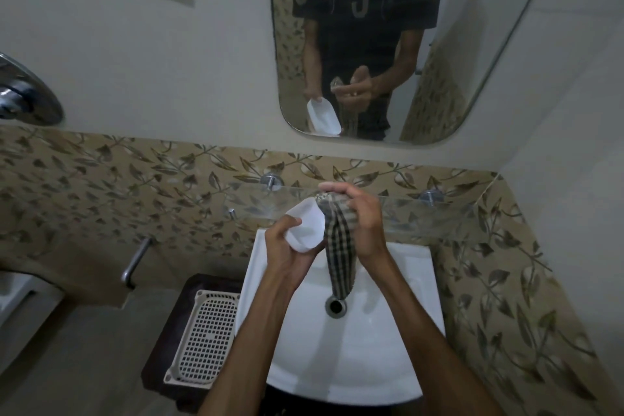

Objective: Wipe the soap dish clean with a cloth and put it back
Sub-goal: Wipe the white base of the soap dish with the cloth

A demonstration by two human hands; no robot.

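Note:
My left hand (285, 245) grips a white oval soap dish (305, 224) from below, holding it above the back of the white sink (371, 365). My right hand (358, 216) holds a bunched checked cloth (339, 257) against the dish's right side; the cloth's loose end hangs down toward the drain (336, 306). The mirror (472, 44) reflects both hands, the dish and the cloth.
A glass shelf (422, 213) on two metal pegs runs along the leaf-patterned tile wall just behind my hands. A white perforated basket (206, 338) sits on a dark stool left of the sink. A metal handle (135, 263) and a chrome fitting (23, 94) lie to the left.

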